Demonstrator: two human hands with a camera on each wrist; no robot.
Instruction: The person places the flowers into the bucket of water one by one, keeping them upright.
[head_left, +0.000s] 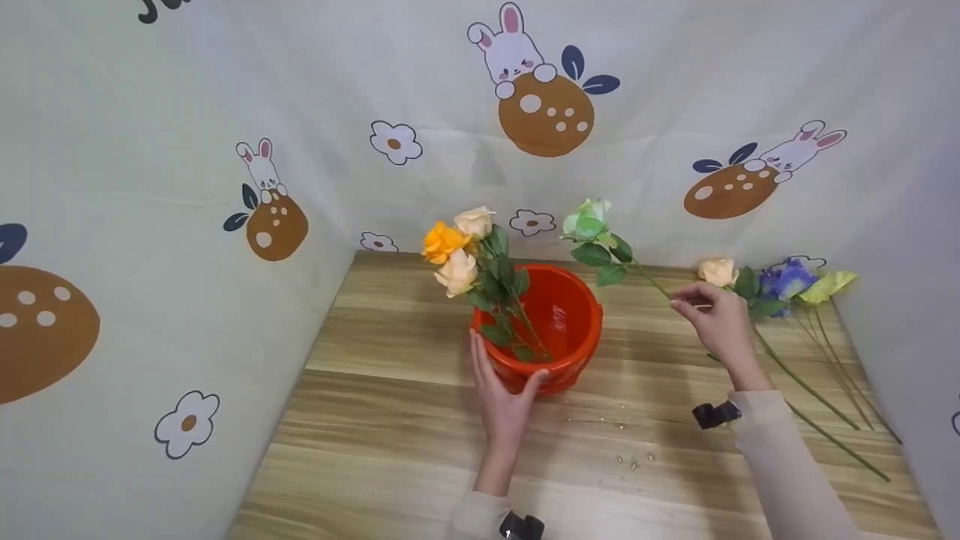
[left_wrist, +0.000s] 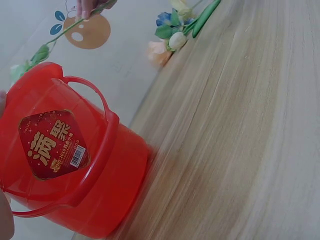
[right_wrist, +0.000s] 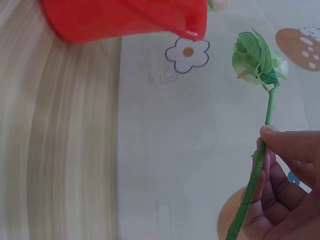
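Note:
My right hand (head_left: 716,322) pinches the stem of a pale green rose (head_left: 589,225) between thumb and fingers, holding it above the table to the right of the red bucket (head_left: 592,330). Seen from the right wrist, the green stem (right_wrist: 257,167) slants across the curled fingers. Against the bucket's near left side rests my left hand (head_left: 504,401), its fingers straight along the wall and its thumb by the front rim. Inside the bucket lean an orange rose (head_left: 444,242) and two peach roses (head_left: 456,274), their heads beyond the left rim.
On the table's right lie a peach rose (head_left: 718,271), a purple-blue flower (head_left: 787,279) and a yellow-green flower (head_left: 827,286), their long stems toward the front. Small clear bits (head_left: 634,463) dot the wood-grain table (head_left: 390,450). Printed cloth walls (head_left: 420,187) stand behind and at both sides.

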